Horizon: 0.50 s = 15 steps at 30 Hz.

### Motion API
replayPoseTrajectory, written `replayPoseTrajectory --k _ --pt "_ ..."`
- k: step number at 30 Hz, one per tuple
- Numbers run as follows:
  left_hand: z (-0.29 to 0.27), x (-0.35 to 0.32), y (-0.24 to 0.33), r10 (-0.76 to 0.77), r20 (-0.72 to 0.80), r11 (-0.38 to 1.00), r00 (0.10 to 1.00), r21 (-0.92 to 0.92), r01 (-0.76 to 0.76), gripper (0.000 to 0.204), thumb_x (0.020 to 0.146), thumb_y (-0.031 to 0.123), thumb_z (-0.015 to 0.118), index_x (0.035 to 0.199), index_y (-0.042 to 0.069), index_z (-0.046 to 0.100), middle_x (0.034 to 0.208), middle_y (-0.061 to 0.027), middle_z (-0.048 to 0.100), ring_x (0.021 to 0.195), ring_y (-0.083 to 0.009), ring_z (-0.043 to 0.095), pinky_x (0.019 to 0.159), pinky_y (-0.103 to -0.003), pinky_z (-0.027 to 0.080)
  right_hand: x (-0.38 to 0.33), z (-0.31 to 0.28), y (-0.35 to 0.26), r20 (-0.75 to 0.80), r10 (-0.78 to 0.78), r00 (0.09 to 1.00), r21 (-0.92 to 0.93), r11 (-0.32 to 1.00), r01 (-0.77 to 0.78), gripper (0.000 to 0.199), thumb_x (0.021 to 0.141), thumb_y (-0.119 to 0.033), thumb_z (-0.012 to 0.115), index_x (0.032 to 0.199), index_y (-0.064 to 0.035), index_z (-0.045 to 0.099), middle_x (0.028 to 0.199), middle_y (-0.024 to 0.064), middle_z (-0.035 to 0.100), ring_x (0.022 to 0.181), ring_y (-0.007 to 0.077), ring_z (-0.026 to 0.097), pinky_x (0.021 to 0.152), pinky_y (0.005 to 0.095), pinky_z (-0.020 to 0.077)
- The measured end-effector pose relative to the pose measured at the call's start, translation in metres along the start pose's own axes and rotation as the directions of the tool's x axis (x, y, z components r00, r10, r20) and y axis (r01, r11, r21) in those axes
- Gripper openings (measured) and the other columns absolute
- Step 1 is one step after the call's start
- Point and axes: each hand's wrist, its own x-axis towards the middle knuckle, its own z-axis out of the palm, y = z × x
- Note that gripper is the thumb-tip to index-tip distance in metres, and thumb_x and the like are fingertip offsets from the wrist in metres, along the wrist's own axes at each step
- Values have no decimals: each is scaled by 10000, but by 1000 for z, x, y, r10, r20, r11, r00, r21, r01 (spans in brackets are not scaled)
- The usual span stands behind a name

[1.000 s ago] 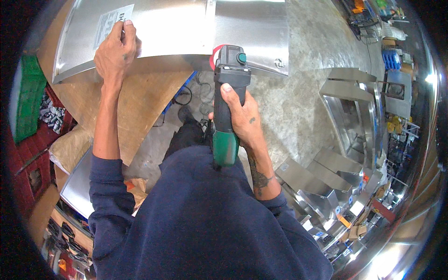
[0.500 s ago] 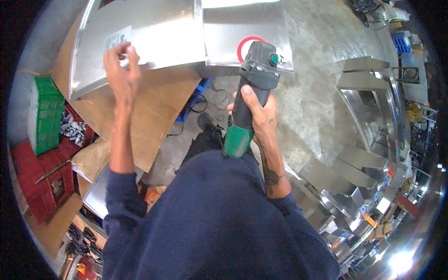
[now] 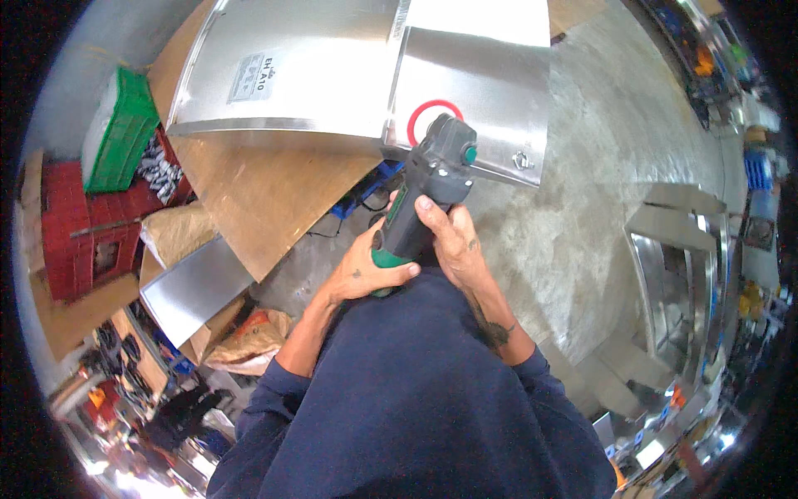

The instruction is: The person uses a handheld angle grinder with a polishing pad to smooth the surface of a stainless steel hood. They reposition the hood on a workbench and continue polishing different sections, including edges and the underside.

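Note:
Both hands hold a black and green angle grinder, its head pointing away from me over the near edge of a shiny sheet-metal piece. My left hand is closed around the green rear end, thumb across the top. Further up, my right hand wraps the black body from the right, with its thumb on top. A red-rimmed disc shows behind the grinder's head; whether it touches the metal I cannot tell. Labelled on its left part, the metal piece lies on a brown board.
On the left, a green crate stands on dark red crates beside small metal parts. Brown sacks and a metal sheet lie nearer. Metal housings stand on the concrete floor at right. Something blue shows under the board.
My left hand has come down from the metal piece's label and taken hold of the grinder's green rear end. The grinder sits slightly lower and further left in view, still in my right hand.

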Motion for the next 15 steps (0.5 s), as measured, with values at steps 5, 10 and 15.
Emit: replayPoseTrajectory --k 5,10,15 --pt "18 -16 -27 -131 51 913 990 -383 141 576 871 198 907 1321 3 605 957 -91 719 758 -187 730 685 -350 602 6 -19 16 225 81 971 -14 997 -80 519 1086 -318 721 1455 1 544 1319 118 690 1230 219 666 1085 408 537" --pt "40 -19 -34 -140 -18 854 990 -508 112 537 879 233 895 1253 -22 605 944 -127 718 744 -212 729 673 -377 606 10 -30 -3 339 173 925 -104 984 -146 690 1089 -355 731 1545 11 364 1368 168 613 1227 248 650 912 376 613" --pt "56 -20 -45 -86 -58 817 995 -576 37 554 887 280 884 1259 -22 606 947 -150 719 742 -224 728 672 -388 604 13 -36 -8 402 197 894 -167 976 -140 732 1097 -328 720 1565 30 286 1361 187 598 1178 258 673 751 360 679"
